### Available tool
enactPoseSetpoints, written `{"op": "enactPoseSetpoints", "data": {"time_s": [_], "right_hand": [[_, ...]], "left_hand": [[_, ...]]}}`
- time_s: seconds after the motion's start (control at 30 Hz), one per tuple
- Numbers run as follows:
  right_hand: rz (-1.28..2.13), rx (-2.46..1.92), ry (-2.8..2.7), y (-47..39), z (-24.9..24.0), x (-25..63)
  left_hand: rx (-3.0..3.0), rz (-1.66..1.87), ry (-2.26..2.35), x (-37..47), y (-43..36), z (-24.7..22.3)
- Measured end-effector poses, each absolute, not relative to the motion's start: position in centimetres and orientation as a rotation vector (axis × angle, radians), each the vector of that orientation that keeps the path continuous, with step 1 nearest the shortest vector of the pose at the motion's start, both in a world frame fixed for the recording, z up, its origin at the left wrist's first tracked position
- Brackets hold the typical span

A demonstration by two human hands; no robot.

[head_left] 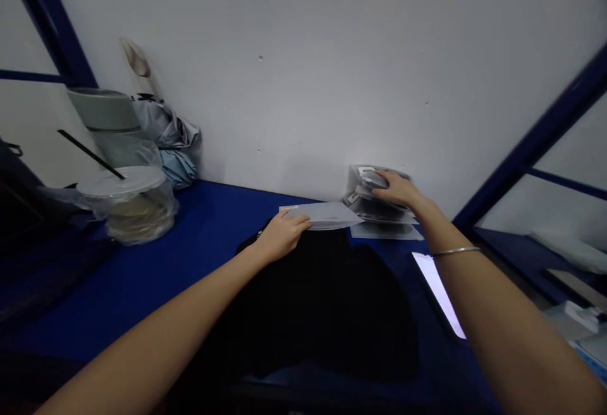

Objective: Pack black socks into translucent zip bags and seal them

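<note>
A black garment (327, 307) lies spread over the blue table in front of me. At its far edge is a flat translucent plastic packet (329, 214), and my left hand (283, 236) holds its left end, fingers bent over it. To the right, several translucent packets with dark contents and small white labels form a stack (384, 216) against the wall. My right hand (394, 188) is on top of this stack, its fingers closed on the upper packet. The thumb of my right hand is hard to see.
A lit phone (441, 295) lies beside my right forearm. On the left stand a lidded cup (137, 203) with a black straw in a plastic bag, a green container (107, 111) and a folded umbrella (164, 124). The white wall (303, 86) rises behind the table (203, 212).
</note>
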State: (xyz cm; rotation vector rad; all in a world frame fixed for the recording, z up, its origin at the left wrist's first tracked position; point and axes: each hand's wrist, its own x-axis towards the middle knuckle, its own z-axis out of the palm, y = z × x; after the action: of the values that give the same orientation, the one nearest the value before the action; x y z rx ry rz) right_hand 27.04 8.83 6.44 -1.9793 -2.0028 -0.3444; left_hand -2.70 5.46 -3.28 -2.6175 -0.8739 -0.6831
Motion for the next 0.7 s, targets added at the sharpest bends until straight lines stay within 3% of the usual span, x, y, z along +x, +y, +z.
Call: {"op": "enactPoseSetpoints", "data": {"time_s": [0.1, 0.37, 0.6, 0.7], "right_hand": [[-0.146, -2.034, -2.077, 9.3, 5.9, 27.6], [-0.066, -2.089, -2.050, 8.6, 6.2, 26.7], [-0.775, -1.771, -1.987, 5.2, 5.0, 23.2], [-0.866, -1.492, -2.071, 3.6, 4.2, 21.1]], "left_hand": [[-2.634, -0.660, -0.872, -2.6, 5.4, -3.3], [-2.575, -0.692, -0.840, -2.7, 5.3, -3.2], [-2.292, -0.929, -0.800, -2.8, 4.7, -2.2], [-2.249, -0.969, -0.766, -2.9, 4.7, -1.9]]}}
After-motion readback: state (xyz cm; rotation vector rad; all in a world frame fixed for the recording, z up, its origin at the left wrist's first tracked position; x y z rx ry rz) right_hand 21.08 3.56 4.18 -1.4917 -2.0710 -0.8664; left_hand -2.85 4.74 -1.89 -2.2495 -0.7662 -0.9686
